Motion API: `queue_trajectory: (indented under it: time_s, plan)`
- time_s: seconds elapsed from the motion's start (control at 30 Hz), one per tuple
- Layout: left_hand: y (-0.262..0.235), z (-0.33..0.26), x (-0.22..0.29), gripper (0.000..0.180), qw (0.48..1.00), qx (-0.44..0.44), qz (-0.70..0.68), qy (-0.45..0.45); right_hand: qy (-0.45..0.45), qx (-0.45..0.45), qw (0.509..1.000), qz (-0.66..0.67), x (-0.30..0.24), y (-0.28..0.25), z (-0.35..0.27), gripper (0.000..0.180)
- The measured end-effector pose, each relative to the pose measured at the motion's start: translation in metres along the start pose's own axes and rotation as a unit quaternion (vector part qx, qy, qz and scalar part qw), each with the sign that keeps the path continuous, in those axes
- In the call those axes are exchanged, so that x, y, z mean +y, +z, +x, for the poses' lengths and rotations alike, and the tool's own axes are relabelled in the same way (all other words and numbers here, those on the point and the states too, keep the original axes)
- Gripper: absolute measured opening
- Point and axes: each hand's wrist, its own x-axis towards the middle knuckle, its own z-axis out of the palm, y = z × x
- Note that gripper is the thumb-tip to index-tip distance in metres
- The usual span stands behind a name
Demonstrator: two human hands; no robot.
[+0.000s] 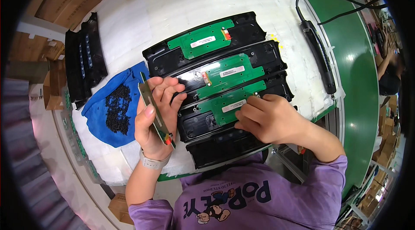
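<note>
Green circuit board [157, 116] clamped edge-on between thumb and fingers of the left hand [167, 111]; right hand [270, 117] bunched, fingertips together over a seated board [219, 116], cannot tell if pinching anything; step looks like board fitting, next move probably calling for exact fingertip placing.

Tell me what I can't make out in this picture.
Head view: whether the right hand pinches anything; its own curled fingers hide the spot.
Head view: most detail on the circuit board in the left hand; it is turned nearly edge-on.
Head view: the exact shape of each of the small black pieces on the blue cloth; too small.
Head view: what the person at far right is doing; blurred near the rim.
</note>
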Motion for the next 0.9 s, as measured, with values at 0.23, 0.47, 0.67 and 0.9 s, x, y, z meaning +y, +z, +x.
queue_trajectory:
  time_s: [0.23,0.47,0.67,0.9]
  plan:
    - [0.002,0.000,-0.001,0.053,1.000,-0.012,0.016,0.003,0.024,-0.028,0.999,0.020,0.005,0.000,-0.003,0.017]
    - [0.020,-0.010,0.000,0.068,0.979,-0.036,0.156,0.125,0.122,0.062,0.959,0.250,-0.006,-0.008,0.028,0.015]
    - [0.029,-0.020,-0.001,0.074,0.967,-0.031,0.189,0.167,0.111,0.199,0.913,0.338,-0.040,0.006,0.051,0.021]
    - [0.023,-0.020,-0.003,0.070,0.959,-0.111,0.173,0.195,0.075,0.280,0.913,0.288,-0.038,-0.020,0.010,0.010]
